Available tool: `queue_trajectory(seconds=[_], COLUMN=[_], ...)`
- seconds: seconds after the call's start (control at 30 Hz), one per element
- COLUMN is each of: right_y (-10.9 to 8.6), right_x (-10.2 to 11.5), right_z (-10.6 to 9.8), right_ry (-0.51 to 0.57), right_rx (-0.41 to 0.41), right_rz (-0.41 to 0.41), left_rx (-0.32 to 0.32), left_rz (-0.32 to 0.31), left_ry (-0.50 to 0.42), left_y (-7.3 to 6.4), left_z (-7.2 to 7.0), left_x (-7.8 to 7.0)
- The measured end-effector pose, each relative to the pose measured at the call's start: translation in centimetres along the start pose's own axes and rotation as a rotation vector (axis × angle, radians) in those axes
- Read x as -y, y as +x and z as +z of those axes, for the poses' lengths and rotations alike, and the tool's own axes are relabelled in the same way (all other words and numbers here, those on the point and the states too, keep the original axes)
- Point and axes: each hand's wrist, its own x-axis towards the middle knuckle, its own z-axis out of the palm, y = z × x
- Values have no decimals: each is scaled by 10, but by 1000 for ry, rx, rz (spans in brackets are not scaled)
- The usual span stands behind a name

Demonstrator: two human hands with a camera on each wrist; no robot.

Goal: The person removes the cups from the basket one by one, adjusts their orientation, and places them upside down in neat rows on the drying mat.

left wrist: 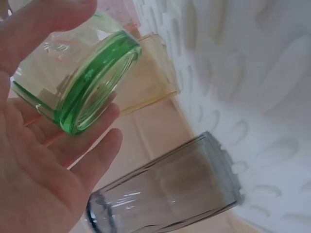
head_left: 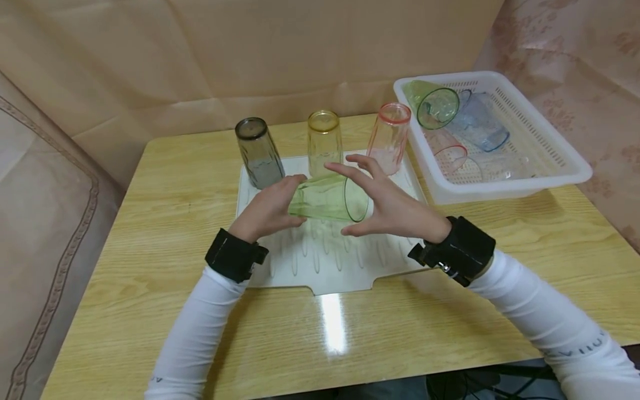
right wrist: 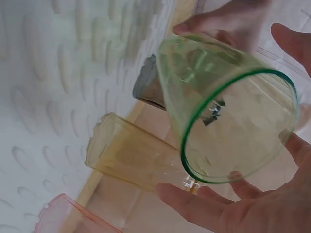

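My left hand (head_left: 270,208) grips a clear green drinking glass (head_left: 322,198) near its thick base, thumb on one side and fingers on the other. The glass lies sideways above the white ridged drain tray (head_left: 325,266), its mouth pointing right. Around that mouth my right hand (head_left: 392,205) spreads its fingers and thumb wide, fingertips close to the rim in the right wrist view. Behind the hands, a grey glass (head_left: 260,155), a yellow glass (head_left: 324,144) and a pink glass (head_left: 390,136) stand mouth down along the tray's far side.
At the back right sits a white plastic basket (head_left: 560,158) holding several glasses, among them a green one (head_left: 435,105), a blue one (head_left: 482,125) and a pink one (head_left: 442,147). A beige cloth (head_left: 250,61) hangs behind the wooden table (head_left: 165,233).
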Motion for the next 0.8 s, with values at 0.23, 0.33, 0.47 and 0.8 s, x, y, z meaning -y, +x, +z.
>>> queue_trajectory(seconds=[0.23, 0.33, 0.47, 0.8], right_y=[-4, -6, -10, -19], right_x=[-7, -10, -13, -16], right_z=[11, 13, 15, 14], right_ry=[-11, -5, 20, 161], right_rx=[-55, -85, -118, -196], right_rz=[3, 1, 1, 32], left_rx=[33, 34, 30, 19], left_rz=[20, 41, 75, 89], left_ry=[86, 63, -28, -451], left_y=[4, 5, 6, 2], left_z=[-5, -4, -2, 5], left_x=[-11, -11, -6, 16])
